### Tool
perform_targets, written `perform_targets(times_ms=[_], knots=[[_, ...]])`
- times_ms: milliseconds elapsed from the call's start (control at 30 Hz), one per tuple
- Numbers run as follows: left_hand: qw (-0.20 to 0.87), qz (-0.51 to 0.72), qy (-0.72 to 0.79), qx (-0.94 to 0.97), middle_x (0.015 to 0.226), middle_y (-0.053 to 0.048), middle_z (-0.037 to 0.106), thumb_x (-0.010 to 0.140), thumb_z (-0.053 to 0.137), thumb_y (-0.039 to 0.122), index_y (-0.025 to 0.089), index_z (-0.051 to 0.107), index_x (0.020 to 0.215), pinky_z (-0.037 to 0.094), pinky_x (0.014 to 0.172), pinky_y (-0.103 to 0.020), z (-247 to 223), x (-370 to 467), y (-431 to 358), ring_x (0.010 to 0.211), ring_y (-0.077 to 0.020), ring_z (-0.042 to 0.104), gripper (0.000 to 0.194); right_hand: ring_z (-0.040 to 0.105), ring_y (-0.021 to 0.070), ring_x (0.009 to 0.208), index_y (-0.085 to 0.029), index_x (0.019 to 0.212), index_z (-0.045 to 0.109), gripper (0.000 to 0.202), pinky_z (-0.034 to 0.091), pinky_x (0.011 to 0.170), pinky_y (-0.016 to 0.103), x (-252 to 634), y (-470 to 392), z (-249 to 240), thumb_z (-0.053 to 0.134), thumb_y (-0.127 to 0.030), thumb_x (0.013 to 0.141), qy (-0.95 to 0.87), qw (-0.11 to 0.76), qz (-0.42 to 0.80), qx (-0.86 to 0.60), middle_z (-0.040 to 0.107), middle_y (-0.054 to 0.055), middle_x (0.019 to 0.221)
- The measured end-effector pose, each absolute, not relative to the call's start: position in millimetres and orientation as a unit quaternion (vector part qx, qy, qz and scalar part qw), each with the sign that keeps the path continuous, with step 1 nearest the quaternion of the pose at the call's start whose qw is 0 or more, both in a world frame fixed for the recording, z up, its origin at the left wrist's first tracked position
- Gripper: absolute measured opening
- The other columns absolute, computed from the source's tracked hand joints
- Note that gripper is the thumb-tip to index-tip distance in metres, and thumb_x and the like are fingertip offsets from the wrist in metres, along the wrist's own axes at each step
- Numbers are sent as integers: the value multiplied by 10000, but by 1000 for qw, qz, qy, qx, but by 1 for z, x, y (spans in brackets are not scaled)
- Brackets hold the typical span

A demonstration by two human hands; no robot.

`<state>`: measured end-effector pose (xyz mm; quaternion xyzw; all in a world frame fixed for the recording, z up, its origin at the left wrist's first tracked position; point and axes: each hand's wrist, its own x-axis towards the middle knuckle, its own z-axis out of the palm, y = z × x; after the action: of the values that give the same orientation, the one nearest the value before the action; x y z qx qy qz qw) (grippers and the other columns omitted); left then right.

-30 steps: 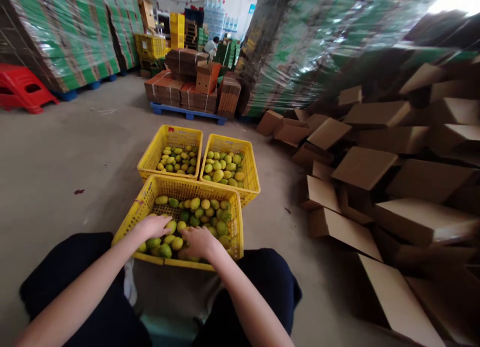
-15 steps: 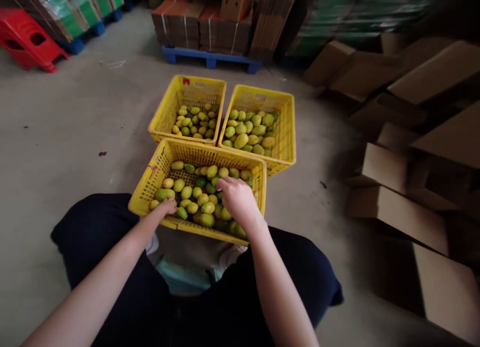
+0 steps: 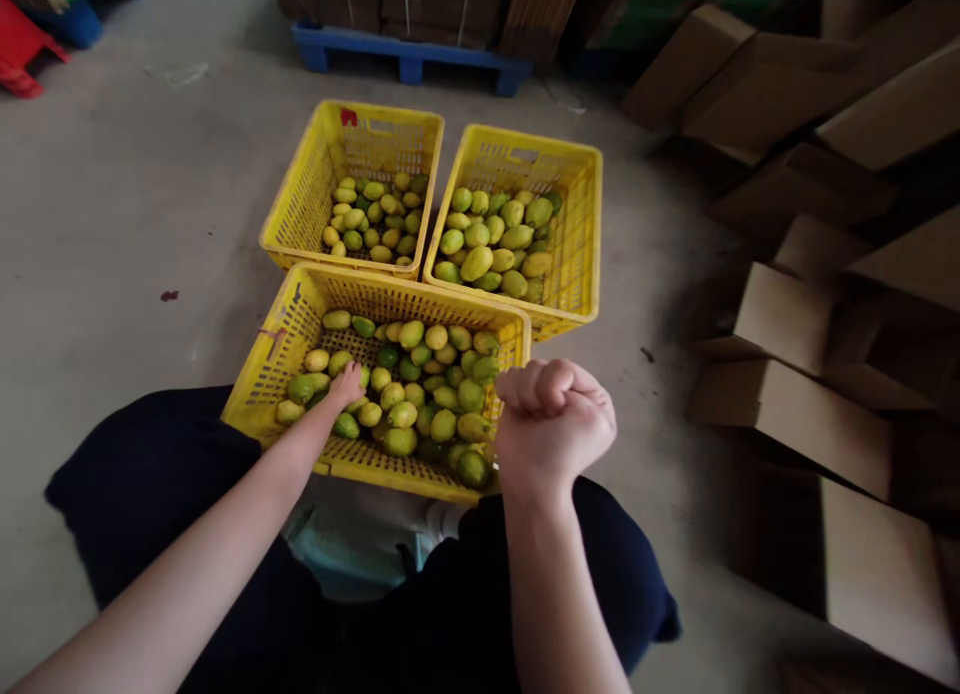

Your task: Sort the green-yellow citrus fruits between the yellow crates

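Green and yellow lemons (image 3: 402, 414) lie loose in the near yellow crate (image 3: 420, 286), which sits between my knees. Down among them at the left, my left hand (image 3: 346, 382) has its fingers curled on a lemon (image 3: 364, 376); part of that fruit is hidden. My right hand (image 3: 555, 414) is raised over the crate's right side, apart from the fruit. It is closed in a fist, the thumb folded over the fingers, and no fruit shows in it.
Behind stand two more yellow crates, a left one (image 3: 271, 236) and a right one (image 3: 588, 224), both holding lemons. Cardboard boxes (image 3: 817, 414) crowd the floor at right. A blue pallet (image 3: 411, 56) with bundled cardboard stands beyond, and a red plastic stool (image 3: 26, 44) at far left.
My right hand has risen out of the near crate and moved right, closing to a fist. My left hand has shifted up and right among the lemons. The view has tipped downward.
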<state>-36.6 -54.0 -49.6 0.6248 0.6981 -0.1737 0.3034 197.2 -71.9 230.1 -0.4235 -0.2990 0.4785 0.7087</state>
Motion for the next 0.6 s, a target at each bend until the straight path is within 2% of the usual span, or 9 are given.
perform_targets(times_ms=[100, 233, 300, 467, 600], knots=[[310, -195, 697, 617, 1364, -123, 533, 921, 620, 340, 173, 531, 1330, 525, 934, -475, -52, -34, -47, 1134, -266, 592, 451, 151, 56, 375, -194, 436, 206, 284, 214, 407, 211, 207, -66, 232, 457, -114, 543, -228, 695, 552, -401, 159, -77, 411], [311, -201, 695, 616, 1488, -242, 377, 787, 717, 184, 115, 490, 1343, 489, 951, -424, -50, -34, -43, 1137, -321, 608, 605, 134, 56, 376, -192, 424, 203, 294, 202, 397, 204, 210, -63, 232, 466, -126, 539, -214, 688, 568, -398, 162, -76, 395], [314, -195, 694, 618, 1509, -255, 343, 752, 714, 164, 122, 440, 1371, 480, 944, -408, -48, -36, -45, 1161, -347, 599, 679, 122, 56, 380, -192, 421, 201, 284, 197, 397, 204, 209, -62, 232, 457, -125, 526, -221, 699, 557, -390, 159, -75, 395], [327, -163, 697, 617, 1367, -236, 523, 785, 663, 176, 113, 361, 1401, 468, 959, -394, -41, -38, -55, 1220, -346, 569, 688, 104, 57, 382, -186, 439, 174, 302, 195, 396, 203, 206, -62, 235, 453, -112, 528, -214, 702, 572, -366, 135, -76, 406], [337, -112, 720, 596, 1385, -247, 507, 735, 718, 212, 108, 449, 1317, 464, 973, -419, -30, -40, -58, 1223, -370, 563, 650, 94, 61, 377, -187, 443, 160, 317, 196, 388, 203, 208, -64, 233, 452, -112, 541, -209, 686, 602, -352, 117, -76, 406]])
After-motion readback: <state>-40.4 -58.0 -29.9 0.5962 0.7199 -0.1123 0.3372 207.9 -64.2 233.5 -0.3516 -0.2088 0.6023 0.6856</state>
